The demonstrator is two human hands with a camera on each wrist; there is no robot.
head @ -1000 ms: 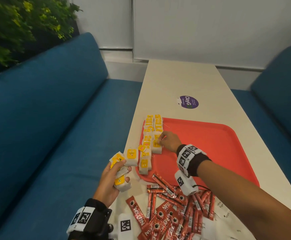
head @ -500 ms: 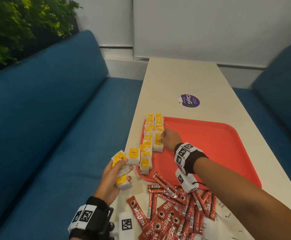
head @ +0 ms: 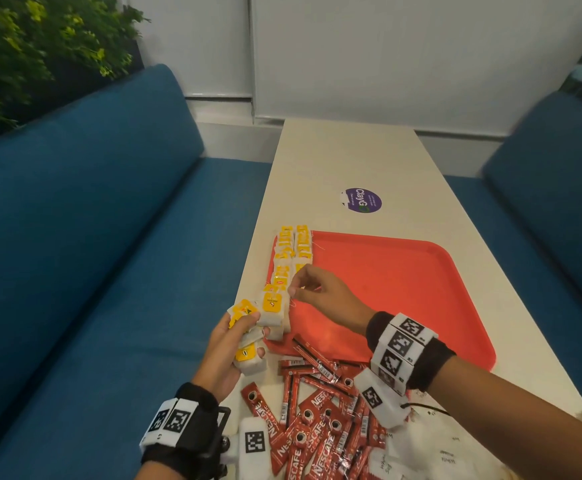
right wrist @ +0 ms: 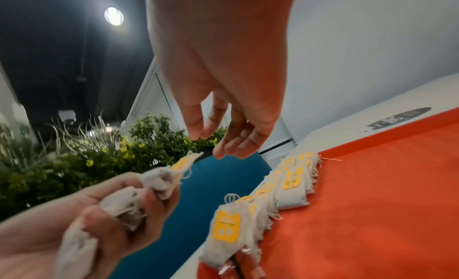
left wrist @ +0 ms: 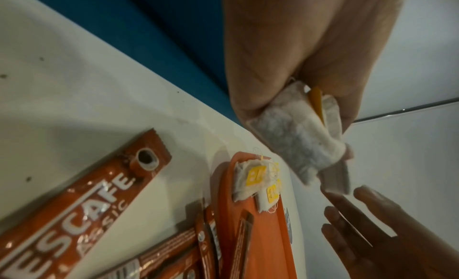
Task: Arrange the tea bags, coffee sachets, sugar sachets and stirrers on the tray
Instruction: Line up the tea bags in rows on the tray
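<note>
A red tray (head: pixel 404 292) lies on the long table. Two rows of yellow-tagged tea bags (head: pixel 291 258) run along its left edge, also seen from the right wrist (right wrist: pixel 290 187). My left hand (head: pixel 237 337) grips a bunch of tea bags (head: pixel 270 308) just off the tray's near-left corner; the left wrist view shows these tea bags (left wrist: pixel 295 140) clutched in its fingers. My right hand (head: pixel 294 287) hovers just above that bunch, fingers loosely bent and holding nothing (right wrist: pixel 211 144). Red coffee sachets (head: pixel 317 414) lie heaped in front of the tray.
White sugar sachets (head: pixel 445 455) lie at the near right beside the coffee heap. A purple sticker (head: pixel 362 200) marks the table beyond the tray. Blue sofas (head: pixel 75 254) flank the table, with plants (head: pixel 33 46) at the far left. Most of the tray's floor is bare.
My right hand has left the tea bag row on the tray and drawn back to the left hand. The left hand has risen with its bunch toward the tray's corner.
</note>
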